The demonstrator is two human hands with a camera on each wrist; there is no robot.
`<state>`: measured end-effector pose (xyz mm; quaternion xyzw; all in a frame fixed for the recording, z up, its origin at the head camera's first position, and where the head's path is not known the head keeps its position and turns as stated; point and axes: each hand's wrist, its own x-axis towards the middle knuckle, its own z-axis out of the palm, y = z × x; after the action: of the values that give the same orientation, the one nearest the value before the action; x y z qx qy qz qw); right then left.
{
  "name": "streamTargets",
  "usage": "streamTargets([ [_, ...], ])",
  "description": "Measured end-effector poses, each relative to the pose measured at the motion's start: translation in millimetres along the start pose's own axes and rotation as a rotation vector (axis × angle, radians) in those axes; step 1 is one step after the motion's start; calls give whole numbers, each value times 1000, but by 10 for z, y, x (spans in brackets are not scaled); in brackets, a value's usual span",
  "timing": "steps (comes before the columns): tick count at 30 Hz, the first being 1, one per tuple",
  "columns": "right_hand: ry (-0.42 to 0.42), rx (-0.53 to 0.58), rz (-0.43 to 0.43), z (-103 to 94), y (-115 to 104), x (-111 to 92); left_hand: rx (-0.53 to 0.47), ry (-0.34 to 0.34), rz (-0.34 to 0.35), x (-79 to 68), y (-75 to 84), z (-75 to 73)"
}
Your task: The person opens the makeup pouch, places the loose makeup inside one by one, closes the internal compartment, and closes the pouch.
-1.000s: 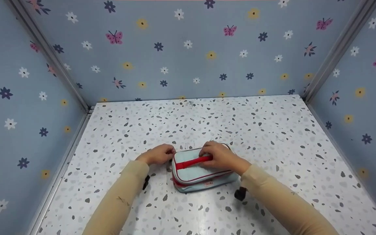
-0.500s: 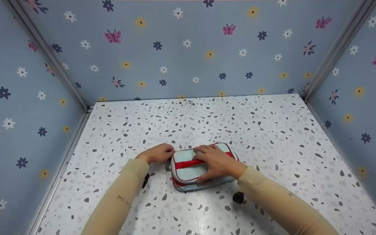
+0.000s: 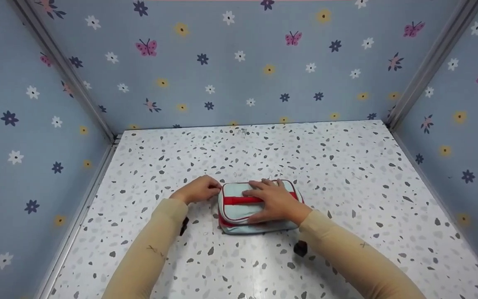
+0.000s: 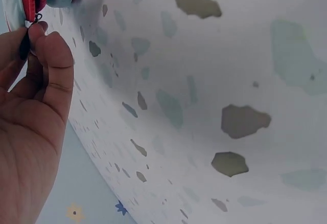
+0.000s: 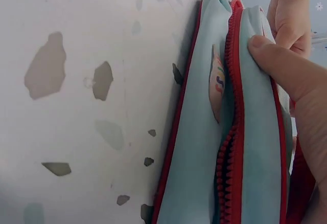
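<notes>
A pale blue zippered pouch (image 3: 235, 211) with red piping and a red top handle (image 3: 239, 200) lies on the speckled table. At its left end my left hand (image 3: 197, 189) pinches the dark zipper pull (image 4: 24, 45), which hangs from a small slider in the left wrist view. My right hand (image 3: 278, 203) rests spread over the lid and part of the handle. In the right wrist view its thumb (image 5: 286, 63) presses the lid's front edge. Below that edge the red zipper (image 5: 227, 168) runs along the side with its teeth apart. The pouch's inside is hidden.
The white speckled table (image 3: 239, 153) spreads around the pouch. Blue flowered panels (image 3: 239, 62) stand at the back, left and right, joined by metal posts. A dark piece (image 3: 300, 248) shows beneath the right forearm, and another (image 3: 184, 226) beside the left wrist.
My right hand has let go of the handle and spread flat over the lid. The pouch has shifted slightly away from me and straightened. My left hand stays at its left end.
</notes>
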<state>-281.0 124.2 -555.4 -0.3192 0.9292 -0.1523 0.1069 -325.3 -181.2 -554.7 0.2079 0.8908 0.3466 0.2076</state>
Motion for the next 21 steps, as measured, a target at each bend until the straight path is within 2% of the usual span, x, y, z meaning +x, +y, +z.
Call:
streamTargets([
  [7, 2, -17, 34, -6, 39, 41, 26, -7, -11, -4, 28, -31],
  [15, -16, -94, -72, 48, -20, 44, 110, 30, 20, -15, 8, 26],
  [21, -34, -87, -45, 23, -69, 60, 130, 75, 34, -34, -12, 58],
])
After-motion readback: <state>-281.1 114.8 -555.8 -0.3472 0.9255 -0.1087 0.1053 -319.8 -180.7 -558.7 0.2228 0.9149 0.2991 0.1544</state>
